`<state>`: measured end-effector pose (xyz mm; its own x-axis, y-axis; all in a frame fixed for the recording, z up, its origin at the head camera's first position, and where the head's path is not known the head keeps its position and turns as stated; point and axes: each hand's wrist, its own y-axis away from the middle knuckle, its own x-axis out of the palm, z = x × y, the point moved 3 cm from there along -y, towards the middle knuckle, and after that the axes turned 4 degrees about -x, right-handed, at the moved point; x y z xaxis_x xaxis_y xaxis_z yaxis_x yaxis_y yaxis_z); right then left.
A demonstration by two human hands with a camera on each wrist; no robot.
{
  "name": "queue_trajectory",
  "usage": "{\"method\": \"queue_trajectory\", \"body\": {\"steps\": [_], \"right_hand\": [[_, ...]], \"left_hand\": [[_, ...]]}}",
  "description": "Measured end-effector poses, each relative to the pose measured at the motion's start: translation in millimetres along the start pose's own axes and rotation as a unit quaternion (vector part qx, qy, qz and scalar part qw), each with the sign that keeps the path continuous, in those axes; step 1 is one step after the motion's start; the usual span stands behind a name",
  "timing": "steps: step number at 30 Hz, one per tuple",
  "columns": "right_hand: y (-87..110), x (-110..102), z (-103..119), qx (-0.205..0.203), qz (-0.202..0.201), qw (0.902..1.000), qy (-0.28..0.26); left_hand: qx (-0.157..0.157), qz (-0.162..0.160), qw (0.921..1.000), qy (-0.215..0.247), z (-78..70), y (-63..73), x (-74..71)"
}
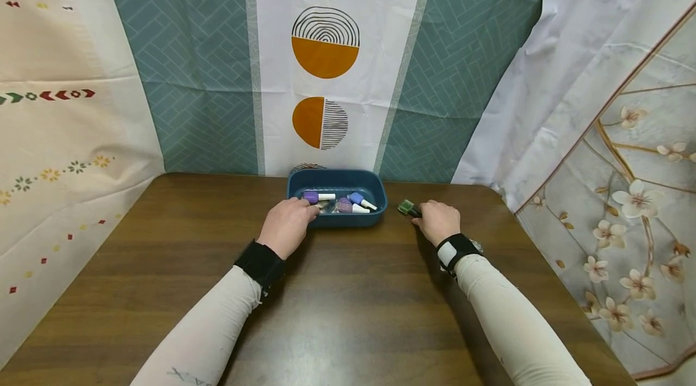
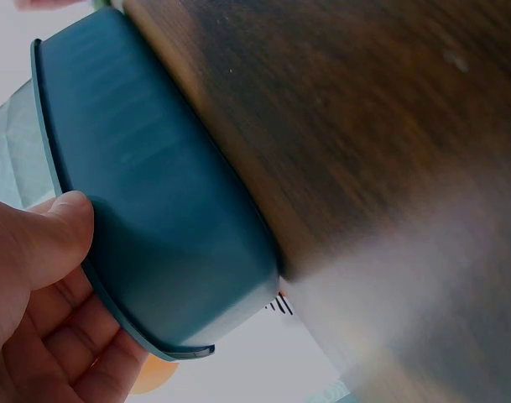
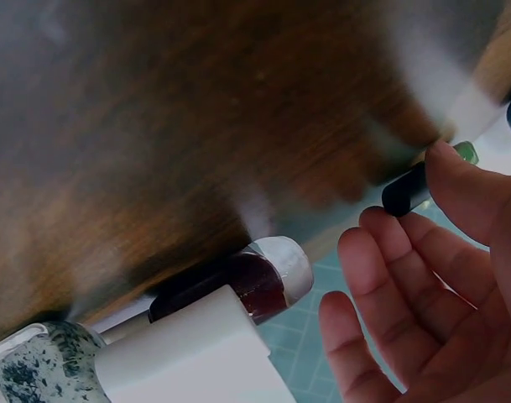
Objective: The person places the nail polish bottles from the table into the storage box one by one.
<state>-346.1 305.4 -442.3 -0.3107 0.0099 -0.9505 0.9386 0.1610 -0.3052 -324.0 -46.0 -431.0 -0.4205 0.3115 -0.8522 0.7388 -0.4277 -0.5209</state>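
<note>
A blue plastic basket (image 1: 348, 220) stands at the back of the table, and my left hand (image 1: 287, 224) grips its near left rim. From the left wrist, the thumb (image 2: 66, 227) presses the outer wall, the other fingers behind the rim. In the basket lie several nail polish bottles, among them a purple one (image 1: 310, 196), a blue-violet one (image 1: 356, 198) and a mauve one (image 1: 345, 205). Right of the basket, my right hand (image 1: 439, 221) pinches the black cap (image 3: 404, 191) of a green nail polish bottle (image 1: 405, 206) between thumb and fingertips.
Close to my right wrist lie more nail polish bottles: a dark red one (image 3: 259, 294) and a speckled one (image 3: 58, 361), by a large white cap (image 3: 192, 357). They are mostly hidden from the head view. A patterned curtain (image 1: 326, 102) hangs behind the wooden table (image 1: 348, 301).
</note>
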Motion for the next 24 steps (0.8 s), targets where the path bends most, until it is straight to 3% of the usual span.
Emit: {"method": "queue_trajectory", "body": {"steps": [24], "right_hand": [[-5.8, 4.6, 2.0, -0.013, -0.015, 0.9994, 0.027]], "left_hand": [[-0.007, 0.009, 0.9998, -0.013, -1.1, -0.2, 1.0]]}}
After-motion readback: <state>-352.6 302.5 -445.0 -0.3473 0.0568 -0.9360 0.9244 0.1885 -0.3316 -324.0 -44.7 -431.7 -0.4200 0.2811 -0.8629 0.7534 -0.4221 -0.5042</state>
